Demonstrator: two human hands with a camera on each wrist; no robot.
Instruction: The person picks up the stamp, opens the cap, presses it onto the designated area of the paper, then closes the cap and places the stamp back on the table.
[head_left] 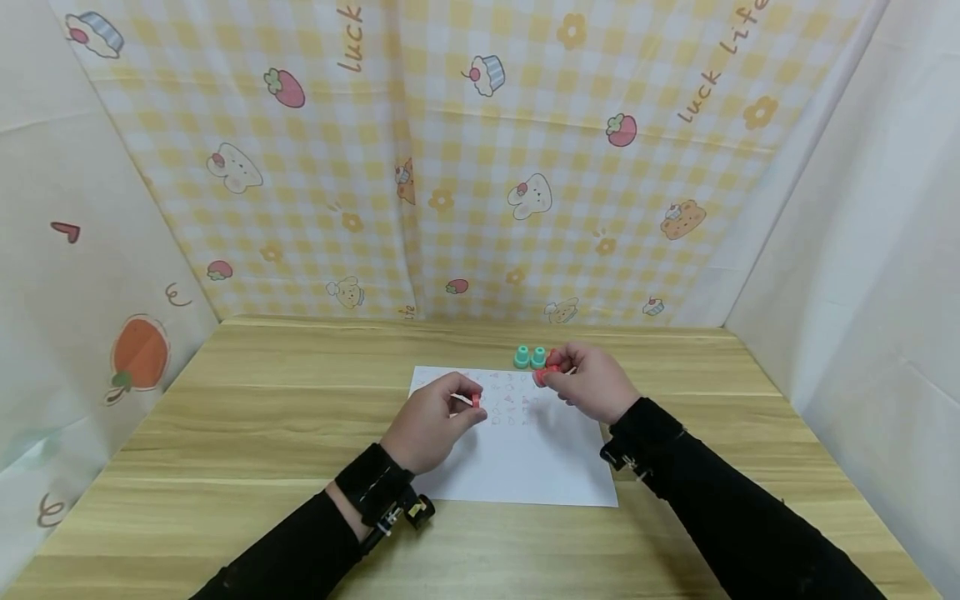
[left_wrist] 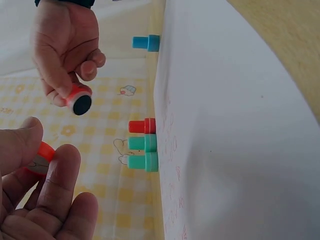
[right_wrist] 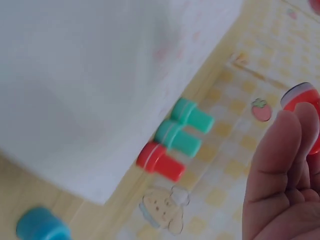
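Note:
My left hand [head_left: 435,421] is over the left part of a white paper sheet [head_left: 525,475], pinching a small round red cap [left_wrist: 47,151] between thumb and fingers. Farther right and slightly higher, my right hand [head_left: 596,383] grips a red toy stamp [left_wrist: 80,100] whose dark round face shows in the left wrist view. Stamp and cap are apart, both off the paper. Rows of small red prints [head_left: 510,400] mark the upper part of the sheet.
Along the paper's far edge stand two green stamps [left_wrist: 143,162] and another red stamp [left_wrist: 142,126] beside them. A blue stamp [left_wrist: 146,43] stands farther right, behind my right hand in the head view. A checkered cloth [head_left: 480,167] hangs behind the wooden table [head_left: 247,467].

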